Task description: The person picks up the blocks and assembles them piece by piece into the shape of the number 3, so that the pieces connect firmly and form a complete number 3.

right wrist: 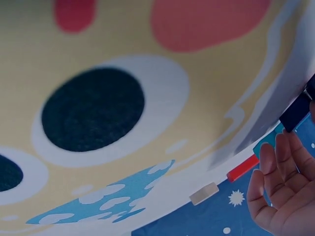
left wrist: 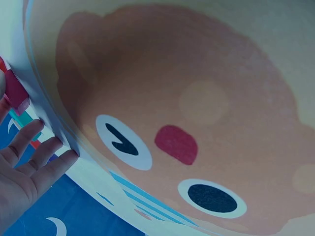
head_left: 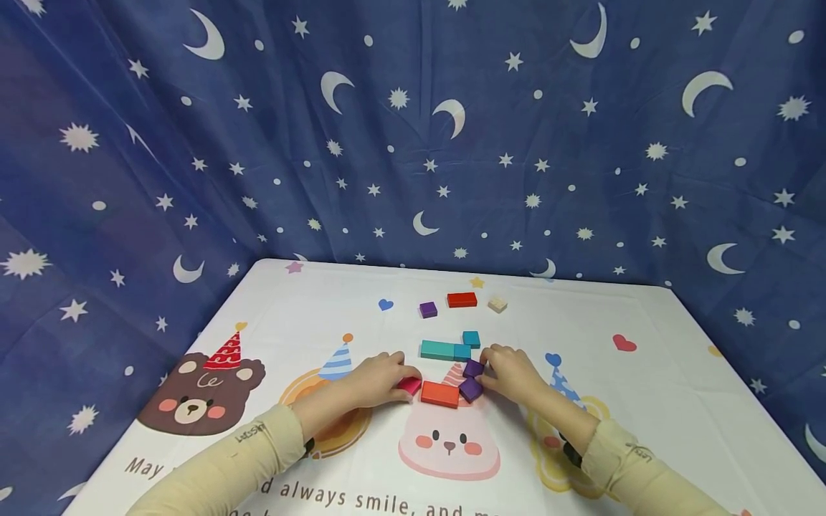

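In the head view my left hand (head_left: 385,378) pinches a pink block (head_left: 409,385) between thumb and forefinger, at the left end of an orange block (head_left: 440,395). My right hand (head_left: 512,373) has its thumb and forefinger at a purple block (head_left: 474,368); a second purple block (head_left: 471,389) touches it and sits by the orange block's right end. Behind them lie a long teal block (head_left: 437,350) with a blue block (head_left: 462,352) at its end, and another blue block (head_left: 471,339). The left wrist view shows the pink block (left wrist: 17,93) at the fingertips, the other fingers spread.
Farther back on the table stand a small purple block (head_left: 428,309), a red block (head_left: 462,299) and a cream block (head_left: 497,305). A white cloth (head_left: 555,308) printed with cartoon animals covers the table. A blue star-patterned curtain (head_left: 387,229) hangs behind it.
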Motion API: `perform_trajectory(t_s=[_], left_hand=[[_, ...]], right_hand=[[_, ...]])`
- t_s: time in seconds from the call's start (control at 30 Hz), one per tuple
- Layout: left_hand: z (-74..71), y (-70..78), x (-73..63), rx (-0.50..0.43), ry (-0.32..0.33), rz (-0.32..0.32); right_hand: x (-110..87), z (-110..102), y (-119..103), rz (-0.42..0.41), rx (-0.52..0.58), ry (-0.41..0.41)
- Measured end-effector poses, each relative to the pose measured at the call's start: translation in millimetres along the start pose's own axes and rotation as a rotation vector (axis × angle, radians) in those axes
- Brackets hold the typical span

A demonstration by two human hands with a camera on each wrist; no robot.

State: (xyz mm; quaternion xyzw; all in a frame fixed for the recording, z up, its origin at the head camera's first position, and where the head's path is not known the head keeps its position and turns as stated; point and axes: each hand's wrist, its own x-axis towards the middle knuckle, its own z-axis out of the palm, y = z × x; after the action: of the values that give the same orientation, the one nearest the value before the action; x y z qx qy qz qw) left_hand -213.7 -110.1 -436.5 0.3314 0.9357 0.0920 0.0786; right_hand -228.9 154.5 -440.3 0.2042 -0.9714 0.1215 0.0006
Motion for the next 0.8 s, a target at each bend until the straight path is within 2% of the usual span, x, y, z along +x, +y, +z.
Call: perform_trajectory(t_s=[0.17,0.27,0.43,0.6,0.7,0.8], left_hand=[[-0.3,-0.9,0.8,0.003,0.004,0.009],[0.2,-1.6,1.1,0.011,0.008,0.017],[0.1,-2.1,0.3,0.019,0.019,0.026],[0.2,-1.5,-0.1,0.022,0.022,0.024],[0.0,0.8,1.4,-0.006,0.021,-0.004],[-1.1,5.3,3.3,-0.048,0.017,-0.059]], right_hand=[[0.1,-4.9,-0.1,-0.022,0.001,0.004],[-1.3,-9.0,-1.7,-0.083,0.007,-0.005],[-3.4,-11.4,-4.5,-0.215,0.006,-0.080],[-5.6,-8.9,-6.5,-0.245,-0.008,-0.108],[-6.7,-7.6,-8.0,-0.248,-0.016,-0.094],[-7.8,-5.9,-11.1,-0.245,-0.031,-0.063]])
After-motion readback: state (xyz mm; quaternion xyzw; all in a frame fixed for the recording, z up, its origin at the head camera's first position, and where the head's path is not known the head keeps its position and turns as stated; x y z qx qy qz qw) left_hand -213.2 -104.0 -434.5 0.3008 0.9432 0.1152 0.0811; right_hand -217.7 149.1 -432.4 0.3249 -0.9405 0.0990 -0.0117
